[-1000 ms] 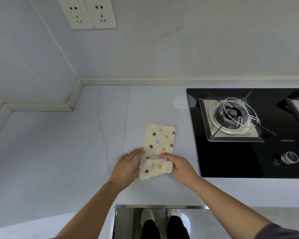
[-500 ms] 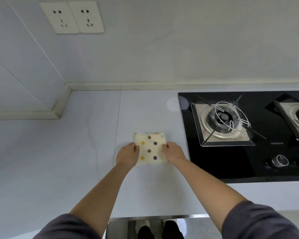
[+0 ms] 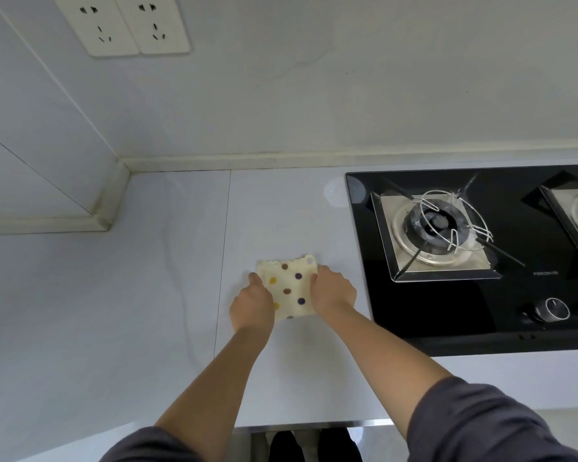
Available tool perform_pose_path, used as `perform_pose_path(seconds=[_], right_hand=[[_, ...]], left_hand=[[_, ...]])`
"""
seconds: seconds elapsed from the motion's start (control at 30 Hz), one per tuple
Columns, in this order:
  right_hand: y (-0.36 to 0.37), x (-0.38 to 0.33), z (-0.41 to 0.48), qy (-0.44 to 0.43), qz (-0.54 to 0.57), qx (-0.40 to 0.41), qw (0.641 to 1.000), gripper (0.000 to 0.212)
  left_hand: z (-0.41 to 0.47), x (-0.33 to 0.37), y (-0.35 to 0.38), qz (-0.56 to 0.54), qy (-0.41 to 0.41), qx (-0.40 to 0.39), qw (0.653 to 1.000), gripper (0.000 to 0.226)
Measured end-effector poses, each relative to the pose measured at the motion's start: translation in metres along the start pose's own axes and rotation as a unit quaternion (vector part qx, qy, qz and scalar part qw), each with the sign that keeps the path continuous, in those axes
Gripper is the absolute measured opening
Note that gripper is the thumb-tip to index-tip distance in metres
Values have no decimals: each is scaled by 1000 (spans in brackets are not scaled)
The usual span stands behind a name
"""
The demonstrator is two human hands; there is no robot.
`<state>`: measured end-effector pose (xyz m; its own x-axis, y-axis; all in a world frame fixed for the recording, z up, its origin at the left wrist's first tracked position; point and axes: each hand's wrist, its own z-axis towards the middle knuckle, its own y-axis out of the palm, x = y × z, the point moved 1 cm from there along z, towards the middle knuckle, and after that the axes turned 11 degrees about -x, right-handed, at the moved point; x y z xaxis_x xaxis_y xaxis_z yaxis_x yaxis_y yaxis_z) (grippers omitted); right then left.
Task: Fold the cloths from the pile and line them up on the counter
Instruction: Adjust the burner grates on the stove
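Observation:
A cream cloth with coloured polka dots [image 3: 290, 288] lies folded into a small square on the pale counter [image 3: 147, 295], left of the hob. My left hand [image 3: 252, 303] grips its left edge and my right hand [image 3: 332, 290] grips its right edge, fingers curled over the fabric. The cloth rests flat between both hands. No pile of other cloths is in view.
A black glass gas hob [image 3: 474, 255] with a wire pan support and knobs fills the right side, its edge just right of my right hand. The wall with two sockets [image 3: 124, 25] is behind. The counter's front edge [image 3: 307, 423] runs below my forearms.
The long cloth was folded in half away from me into a small square. Both hands moved from its near end to its side edges, and the cloth now sits farther back.

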<state>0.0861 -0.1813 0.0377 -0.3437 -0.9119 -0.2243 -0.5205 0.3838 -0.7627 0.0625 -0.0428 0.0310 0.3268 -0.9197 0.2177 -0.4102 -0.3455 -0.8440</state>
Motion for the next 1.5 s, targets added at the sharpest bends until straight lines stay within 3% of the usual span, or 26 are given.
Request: perform_pose_path(seconds=[0.13, 0.23, 0.33, 0.4, 0.5, 0.6, 0.73, 0.97, 1.03, 1.1, 1.2, 1.33, 1.5], right_hand=[[-5, 2, -1, -1, 27, 25, 999, 23], [-3, 10, -6, -82, 79, 112, 987, 19], [7, 16, -10, -260, 26, 192, 946, 46], [18, 24, -10, -311, -106, 127, 936, 61], [22, 33, -12, -259, -234, -3, 937, 69], [16, 26, -18, -242, -281, -10, 929, 69], [13, 29, -30, -204, -288, -22, 935, 77], [19, 48, -45, -211, -255, -17, 943, 84], [26, 51, -47, -235, -204, 2, 950, 75], [28, 55, -50, -281, -93, 45, 954, 53], [15, 64, -63, -308, 158, 148, 926, 27], [-22, 86, -83, -211, 434, 58, 874, 14], [-73, 163, -105, -247, 496, 55, 830, 18]], left_hand=[[-2, 0, -8, 15, 32, 43, 998, 39], [-3, -2, -2, 99, 203, 121, 967, 55], [-10, -4, 12, 164, 252, 63, 952, 71], [-8, -11, 23, 222, 225, 14, 949, 69], [-3, -19, 33, 221, 234, 4, 947, 75], [0, -22, 28, 217, 297, 45, 929, 71], [-12, -22, 19, 172, 391, 99, 899, 44], [-11, -27, 16, 154, 411, 126, 890, 50], [-15, -24, 8, 93, 423, 97, 896, 39], [-23, -19, -1, -38, 409, 47, 911, 25], [-42, -5, -15, -277, 292, -57, 914, 20], [-66, 31, -29, -404, 243, -90, 877, 5], [-107, 120, -18, -498, 162, -32, 851, 14]])
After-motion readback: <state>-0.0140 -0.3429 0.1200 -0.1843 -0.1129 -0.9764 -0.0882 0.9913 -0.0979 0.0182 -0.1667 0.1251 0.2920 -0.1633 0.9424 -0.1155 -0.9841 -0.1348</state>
